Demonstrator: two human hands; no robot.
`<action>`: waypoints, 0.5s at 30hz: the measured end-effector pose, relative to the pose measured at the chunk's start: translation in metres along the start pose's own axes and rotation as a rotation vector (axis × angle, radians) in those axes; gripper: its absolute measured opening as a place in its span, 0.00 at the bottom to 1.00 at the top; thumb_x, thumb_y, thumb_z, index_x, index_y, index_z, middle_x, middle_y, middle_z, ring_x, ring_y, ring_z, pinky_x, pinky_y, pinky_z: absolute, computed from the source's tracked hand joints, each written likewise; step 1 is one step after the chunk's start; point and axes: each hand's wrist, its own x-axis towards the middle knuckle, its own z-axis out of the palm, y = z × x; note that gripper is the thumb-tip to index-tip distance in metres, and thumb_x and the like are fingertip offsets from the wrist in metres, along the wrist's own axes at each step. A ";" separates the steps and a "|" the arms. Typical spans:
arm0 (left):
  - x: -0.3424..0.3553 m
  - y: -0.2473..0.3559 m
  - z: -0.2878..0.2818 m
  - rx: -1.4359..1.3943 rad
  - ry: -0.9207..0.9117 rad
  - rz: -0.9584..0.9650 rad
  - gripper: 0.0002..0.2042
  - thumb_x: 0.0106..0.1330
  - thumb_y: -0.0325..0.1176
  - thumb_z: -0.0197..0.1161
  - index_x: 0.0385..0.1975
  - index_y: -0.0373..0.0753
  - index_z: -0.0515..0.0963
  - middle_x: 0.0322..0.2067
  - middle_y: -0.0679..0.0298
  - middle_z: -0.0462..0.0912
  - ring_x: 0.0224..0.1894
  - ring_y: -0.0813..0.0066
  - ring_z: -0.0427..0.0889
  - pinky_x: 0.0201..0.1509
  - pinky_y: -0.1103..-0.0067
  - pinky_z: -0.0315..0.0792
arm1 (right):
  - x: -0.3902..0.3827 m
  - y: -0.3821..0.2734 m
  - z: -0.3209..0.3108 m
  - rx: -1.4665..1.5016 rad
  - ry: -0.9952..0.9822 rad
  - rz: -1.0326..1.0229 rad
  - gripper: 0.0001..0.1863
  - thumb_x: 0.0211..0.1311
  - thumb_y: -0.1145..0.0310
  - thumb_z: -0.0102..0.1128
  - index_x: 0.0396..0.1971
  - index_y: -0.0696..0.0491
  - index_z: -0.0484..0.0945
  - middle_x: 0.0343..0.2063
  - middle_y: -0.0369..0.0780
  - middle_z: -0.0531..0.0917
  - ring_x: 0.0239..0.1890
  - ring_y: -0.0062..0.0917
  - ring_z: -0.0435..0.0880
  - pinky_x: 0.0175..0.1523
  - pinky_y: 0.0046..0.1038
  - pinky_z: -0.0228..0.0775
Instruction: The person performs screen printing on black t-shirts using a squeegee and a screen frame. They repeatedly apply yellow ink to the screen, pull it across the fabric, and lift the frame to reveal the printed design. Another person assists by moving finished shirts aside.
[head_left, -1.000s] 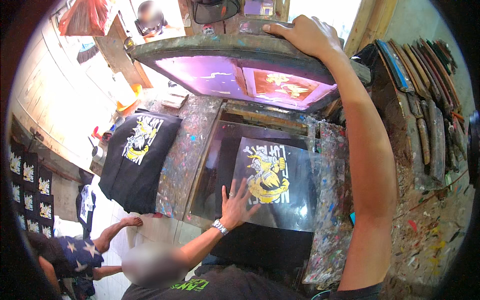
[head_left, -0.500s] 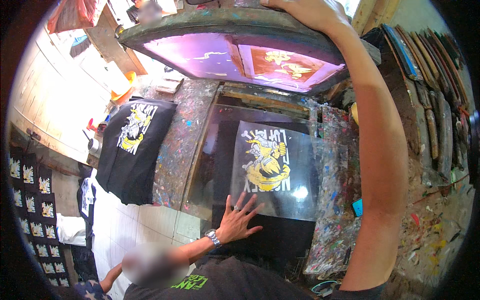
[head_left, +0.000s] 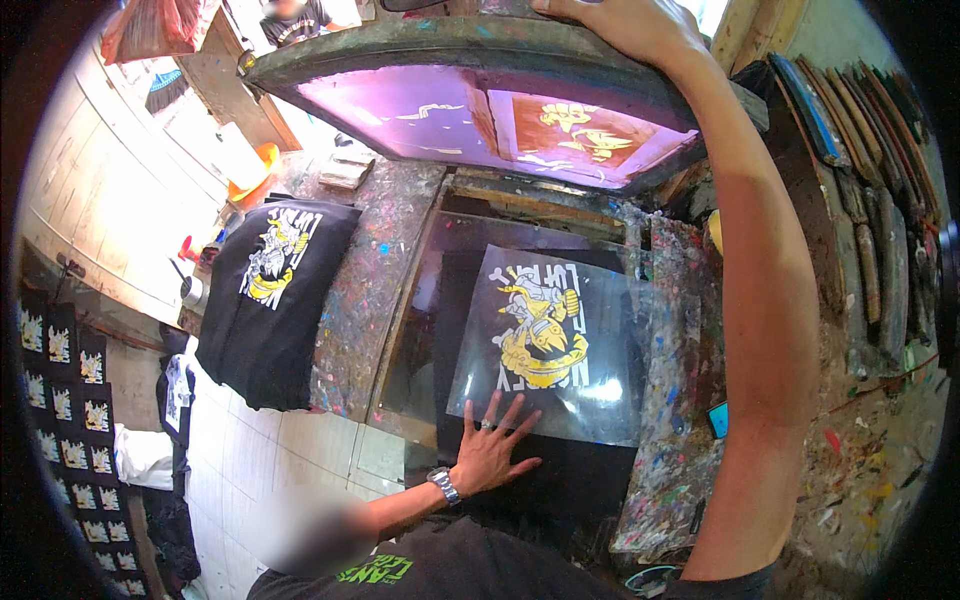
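Note:
My left hand (head_left: 488, 455), a watch on its wrist, lies flat with fingers spread. Its fingertips touch the near edge of a clear film sheet (head_left: 600, 410). The film rests on a black cloth piece (head_left: 575, 475) on the printing board, and a yellow and white cartoon print (head_left: 540, 335) shows there; whether every part of it is on the cloth or the film I cannot tell. At the top, my right hand (head_left: 635, 30) is closed over the upper edge of a screen-printing frame (head_left: 400, 50), tilted up beyond the board. Its purple mesh (head_left: 400, 105) carries a stencil of the figure.
Printed black cloth pieces (head_left: 265, 340) are stacked on the paint-spattered table (head_left: 345, 340) at left. Wooden-handled squeegees (head_left: 870, 130) lean at far right. A small blue object (head_left: 717, 420) lies right of the board. Another person (head_left: 295, 25) is partly visible at the far left.
The film's near left corner has shifted left and shows more beside my left hand. My right hand still holds the frame up. Someone's starred sleeve at lower left is no longer visible.

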 end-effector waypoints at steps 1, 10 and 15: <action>0.001 0.000 -0.001 0.001 -0.004 0.001 0.44 0.65 0.73 0.54 0.78 0.61 0.57 0.82 0.60 0.40 0.82 0.47 0.32 0.75 0.35 0.24 | -0.003 0.001 -0.003 0.013 -0.009 -0.005 0.47 0.54 0.25 0.60 0.39 0.64 0.88 0.40 0.58 0.88 0.44 0.51 0.89 0.52 0.45 0.78; -0.003 -0.001 0.002 -0.036 0.010 0.011 0.42 0.67 0.70 0.55 0.79 0.59 0.56 0.81 0.59 0.43 0.82 0.47 0.33 0.75 0.35 0.25 | 0.007 0.002 0.006 -0.014 -0.013 0.026 0.49 0.54 0.24 0.59 0.40 0.64 0.87 0.39 0.58 0.88 0.42 0.50 0.89 0.50 0.44 0.78; 0.000 -0.063 -0.040 0.091 0.063 -0.100 0.40 0.69 0.62 0.59 0.77 0.52 0.60 0.79 0.57 0.52 0.82 0.50 0.44 0.78 0.42 0.35 | -0.002 0.002 -0.002 0.033 -0.039 0.031 0.48 0.54 0.24 0.59 0.38 0.64 0.88 0.37 0.58 0.88 0.42 0.49 0.89 0.50 0.43 0.78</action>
